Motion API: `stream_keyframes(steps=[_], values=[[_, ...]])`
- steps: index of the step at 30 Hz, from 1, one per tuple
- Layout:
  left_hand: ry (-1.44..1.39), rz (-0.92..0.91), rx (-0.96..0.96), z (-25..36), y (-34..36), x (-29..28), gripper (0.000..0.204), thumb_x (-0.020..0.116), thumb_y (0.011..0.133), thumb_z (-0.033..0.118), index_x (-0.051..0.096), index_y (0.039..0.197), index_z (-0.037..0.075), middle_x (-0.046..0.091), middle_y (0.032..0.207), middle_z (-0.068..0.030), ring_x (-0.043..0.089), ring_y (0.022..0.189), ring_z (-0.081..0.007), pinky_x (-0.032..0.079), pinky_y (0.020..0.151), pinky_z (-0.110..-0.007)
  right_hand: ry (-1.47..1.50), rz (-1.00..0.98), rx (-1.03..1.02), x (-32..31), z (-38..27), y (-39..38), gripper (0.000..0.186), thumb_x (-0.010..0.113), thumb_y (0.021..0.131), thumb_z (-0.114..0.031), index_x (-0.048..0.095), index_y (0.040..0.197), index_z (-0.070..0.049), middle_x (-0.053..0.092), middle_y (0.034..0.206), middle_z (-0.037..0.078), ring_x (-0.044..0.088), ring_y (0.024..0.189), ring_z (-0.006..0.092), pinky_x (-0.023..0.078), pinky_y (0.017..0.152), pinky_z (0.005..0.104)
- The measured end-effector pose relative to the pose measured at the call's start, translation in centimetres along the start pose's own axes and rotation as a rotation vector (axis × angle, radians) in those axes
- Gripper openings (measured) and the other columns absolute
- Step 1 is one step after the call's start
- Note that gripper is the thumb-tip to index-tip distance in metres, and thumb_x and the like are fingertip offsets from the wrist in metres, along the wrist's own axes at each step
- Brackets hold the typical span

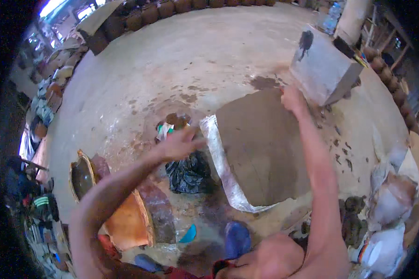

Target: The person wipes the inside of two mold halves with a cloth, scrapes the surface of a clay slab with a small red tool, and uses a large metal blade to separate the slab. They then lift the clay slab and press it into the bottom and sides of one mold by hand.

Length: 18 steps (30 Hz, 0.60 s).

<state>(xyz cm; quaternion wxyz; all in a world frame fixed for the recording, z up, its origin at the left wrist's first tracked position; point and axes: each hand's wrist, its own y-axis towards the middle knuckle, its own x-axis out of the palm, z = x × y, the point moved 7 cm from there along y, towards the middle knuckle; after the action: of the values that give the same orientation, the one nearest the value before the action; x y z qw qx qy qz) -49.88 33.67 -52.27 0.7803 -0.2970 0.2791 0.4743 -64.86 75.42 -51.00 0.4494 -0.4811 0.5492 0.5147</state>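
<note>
A broad, flat slab of grey-brown clay [258, 149] lies on a white sheet [220, 160] on the floor before me. The sheet shows along the slab's left and near edges. At the slab's far right corner is my right hand [293, 100], its fingers closed; whatever they may hold is too small to make out. My left hand [179, 145] hovers left of the sheet, fingers stretched apart and slightly blurred, with nothing in it. Below that hand sits a black plastic bag [189, 176]. Just beyond it are a small container with a green-and-white side and brown lumps [177, 120].
A grey block [328, 65] stands beyond the slab's right corner, a clear bottle [331, 18] behind it. Orange-brown curved moulds [128, 221] lie at left, near a teal scraper-like piece [188, 233]. Round brown pots [165, 8] line the far edge. Filled bags [391, 197] crowd the right.
</note>
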Motion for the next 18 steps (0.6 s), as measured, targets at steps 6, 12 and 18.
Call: stream_keyframes(steps=[6,12,18], values=[[-0.546,0.297,-0.184,-0.8,7.6,9.3,0.083,0.044,0.107,0.06,0.03,0.163,0.0,0.035,0.169,-0.0173,0.037,0.153,-0.0308,0.03,0.124,-0.041,0.005,0.076,-0.257,2.2,-12.7,-2.2,0.025,0.059,0.088,-0.011,0.076,0.1,0.002,0.071,0.106,0.029,0.072,0.094,0.0456,0.059,0.087,0.0516],[-1.55,0.401,0.099,-1.4,9.7,12.2,0.083,0.035,0.106,0.069,0.039,0.161,0.007,0.051,0.157,-0.0099,0.049,0.142,-0.0273,0.033,0.122,-0.042,0.272,-0.207,-0.498,2.7,-25.7,-7.3,0.025,0.063,0.087,-0.015,0.076,0.102,0.0,0.07,0.109,0.025,0.07,0.104,0.0431,0.057,0.091,0.0521],[-1.699,0.232,0.079,-2.0,9.5,12.4,0.09,0.023,0.107,0.072,0.022,0.168,0.006,0.033,0.17,-0.0104,0.036,0.152,-0.027,0.023,0.127,-0.041,0.112,-0.195,-0.592,2.6,-22.0,-3.2,0.025,0.062,0.088,-0.009,0.077,0.108,-0.005,0.069,0.109,0.022,0.066,0.108,0.0415,0.053,0.092,0.0498]])
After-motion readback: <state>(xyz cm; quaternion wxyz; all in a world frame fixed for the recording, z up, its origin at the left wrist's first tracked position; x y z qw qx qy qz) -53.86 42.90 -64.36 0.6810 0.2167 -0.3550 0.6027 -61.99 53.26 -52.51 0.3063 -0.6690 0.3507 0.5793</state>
